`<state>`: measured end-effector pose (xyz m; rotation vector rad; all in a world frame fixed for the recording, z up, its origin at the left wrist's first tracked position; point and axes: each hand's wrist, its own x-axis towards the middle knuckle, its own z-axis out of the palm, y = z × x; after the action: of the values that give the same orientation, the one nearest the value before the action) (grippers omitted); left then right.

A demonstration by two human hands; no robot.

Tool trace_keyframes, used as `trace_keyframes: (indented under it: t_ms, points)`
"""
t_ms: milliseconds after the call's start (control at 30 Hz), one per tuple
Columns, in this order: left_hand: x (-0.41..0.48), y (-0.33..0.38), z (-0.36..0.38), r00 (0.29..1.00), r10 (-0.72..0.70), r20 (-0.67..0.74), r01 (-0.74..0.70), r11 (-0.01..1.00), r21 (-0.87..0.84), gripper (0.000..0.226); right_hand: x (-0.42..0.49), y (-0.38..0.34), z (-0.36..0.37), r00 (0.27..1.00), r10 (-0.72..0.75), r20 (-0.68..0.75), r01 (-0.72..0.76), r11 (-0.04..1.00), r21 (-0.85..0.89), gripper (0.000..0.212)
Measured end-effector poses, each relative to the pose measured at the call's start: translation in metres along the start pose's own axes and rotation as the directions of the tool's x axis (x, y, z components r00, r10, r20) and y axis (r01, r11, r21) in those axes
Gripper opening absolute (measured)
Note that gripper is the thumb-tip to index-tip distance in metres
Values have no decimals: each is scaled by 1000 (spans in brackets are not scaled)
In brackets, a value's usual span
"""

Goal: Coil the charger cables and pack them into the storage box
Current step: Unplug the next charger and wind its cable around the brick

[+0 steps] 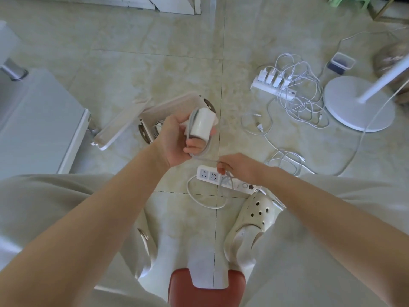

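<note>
My left hand [174, 140] grips the charger [202, 125], cable [204, 150] looped round it. My right hand [236, 167], at five o'clock, pinches the cable.

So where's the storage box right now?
In the head view, the box sits open on the floor just left of centre, partly behind the left hand, its lid lying to its left.

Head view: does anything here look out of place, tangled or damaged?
A tangle of white charger cables sprawls loose around the far power strip, beside the fan base. The lid lies off the storage box, at its left. No damage or spill shows.
</note>
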<state>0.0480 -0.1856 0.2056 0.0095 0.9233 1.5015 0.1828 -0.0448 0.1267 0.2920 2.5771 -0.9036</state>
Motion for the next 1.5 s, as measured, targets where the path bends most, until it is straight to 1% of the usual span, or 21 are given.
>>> trace_keyframes:
  t_ms: [67,133,233,333,400,500,567,600,667,700,767,833,900,933,1033,1100,1167,1233,1367,1433,1500]
  points:
    - [-5,-5,5,999,-49,5,47,978,204,34,2,3,-9,1000,-30,-3,29,985,-167,19]
    - [-6,-11,9,998,-46,-44,58,935,349,34,3,6,-15,997,-75,-11,65,916,-396,21]
    - [-5,-17,14,999,11,-51,10,919,394,36,4,8,-26,993,-105,-46,58,811,-582,32]
    - [-1,-17,15,995,98,-17,-81,900,429,39,9,10,-49,978,-143,-153,2,735,-678,24]
    - [8,-18,16,985,170,5,-154,881,448,39,13,16,-64,948,-220,-231,-46,624,-780,20]
    - [27,-25,20,969,241,62,-240,840,486,45,11,14,-83,921,-235,-312,-133,562,-816,33]
    - [37,-29,21,964,257,67,-256,828,499,46,8,10,-90,939,-154,-308,-159,601,-784,28]
    - [40,-31,20,966,252,66,-249,819,517,44,9,13,-89,953,-73,-295,-169,679,-715,27]
    - [41,-34,14,974,216,69,-214,772,598,41,8,21,-87,977,133,-169,-198,865,-460,26]
    - [40,-36,8,978,196,73,-196,732,652,39,6,23,-84,982,176,-67,-188,924,-334,24]
    - [34,-41,-7,984,164,75,-163,632,758,31,6,29,-70,987,147,63,-135,977,-163,19]
    - [27,-45,-22,991,130,23,-87,513,854,30,4,23,-59,993,91,82,-85,994,-74,20]
    - [23,-49,-36,993,118,-24,-23,382,924,31,3,11,-51,998,41,43,-38,997,-63,23]
    - [21,-49,-40,992,124,-29,-16,351,936,33,4,8,-48,1000,18,23,-17,998,-57,24]
    - [17,-47,-43,980,195,-35,-47,397,917,44,2,6,-47,1000,-1,-20,-3,987,-164,36]
    - [15,-43,-38,964,263,-26,-90,417,904,40,-2,7,-51,998,49,-27,-53,978,-203,42]
    - [14,-40,-34,949,314,-10,-123,402,907,29,-4,8,-55,994,107,-2,-106,982,-157,40]
    - [14,-40,-36,940,342,-8,-129,374,918,27,-4,8,-58,989,147,8,-146,987,-73,33]
    - [18,-46,-50,925,375,-57,-60,292,955,23,-1,-6,-51,990,117,-84,-115,993,32,29]
    - [20,-52,-54,912,402,-81,-40,284,958,22,-1,-22,-43,990,92,-107,-88,995,40,28]
    - [23,-57,-55,892,438,-113,-37,320,947,22,-3,-33,-37,988,89,-126,-80,994,75,32]
